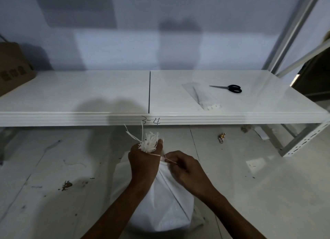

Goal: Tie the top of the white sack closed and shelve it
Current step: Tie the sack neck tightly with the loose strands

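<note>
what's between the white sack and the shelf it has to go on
Nothing visible directly ahead: the white sack stands on the floor below the front edge of the shelf. On it, scissors and a clear plastic bag lie to the right, a cardboard box at far left.

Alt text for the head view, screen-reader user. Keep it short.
A person's left hand grips the gathered, frayed top of a white sack standing on the floor while the right hand pinches a thin white string at its neck. Beyond, a white shelf marked 3-4 holds black scissors, a clear plastic bag and a cardboard box.
</note>
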A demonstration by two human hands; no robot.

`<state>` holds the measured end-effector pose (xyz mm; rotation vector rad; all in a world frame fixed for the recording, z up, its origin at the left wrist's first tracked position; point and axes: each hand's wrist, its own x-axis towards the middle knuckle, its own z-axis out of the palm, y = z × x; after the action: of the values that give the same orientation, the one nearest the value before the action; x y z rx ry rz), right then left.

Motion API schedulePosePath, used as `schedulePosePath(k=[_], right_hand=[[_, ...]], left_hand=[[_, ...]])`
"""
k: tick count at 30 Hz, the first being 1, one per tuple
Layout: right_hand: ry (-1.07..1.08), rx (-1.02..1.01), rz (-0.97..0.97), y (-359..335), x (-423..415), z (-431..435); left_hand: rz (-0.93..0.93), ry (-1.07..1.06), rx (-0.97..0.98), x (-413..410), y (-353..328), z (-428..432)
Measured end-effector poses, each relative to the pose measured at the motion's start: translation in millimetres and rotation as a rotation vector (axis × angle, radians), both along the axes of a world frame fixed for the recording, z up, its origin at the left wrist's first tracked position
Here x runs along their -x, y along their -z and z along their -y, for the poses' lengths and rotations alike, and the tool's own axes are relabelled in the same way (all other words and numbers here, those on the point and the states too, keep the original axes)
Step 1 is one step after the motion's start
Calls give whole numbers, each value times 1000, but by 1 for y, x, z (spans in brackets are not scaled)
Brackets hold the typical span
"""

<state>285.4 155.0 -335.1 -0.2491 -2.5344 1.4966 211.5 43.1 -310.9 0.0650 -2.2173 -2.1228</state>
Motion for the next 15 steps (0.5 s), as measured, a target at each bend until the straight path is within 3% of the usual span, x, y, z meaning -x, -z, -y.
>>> schedulePosePath(k=[7, 15], right_hand=[[65, -134, -113, 4, 2, -1], [284, -74, -212, -10, 14, -25]], left_hand=[[6, 22, -20, -7, -7, -4], [-9, 108, 71, -10, -8, -5]])
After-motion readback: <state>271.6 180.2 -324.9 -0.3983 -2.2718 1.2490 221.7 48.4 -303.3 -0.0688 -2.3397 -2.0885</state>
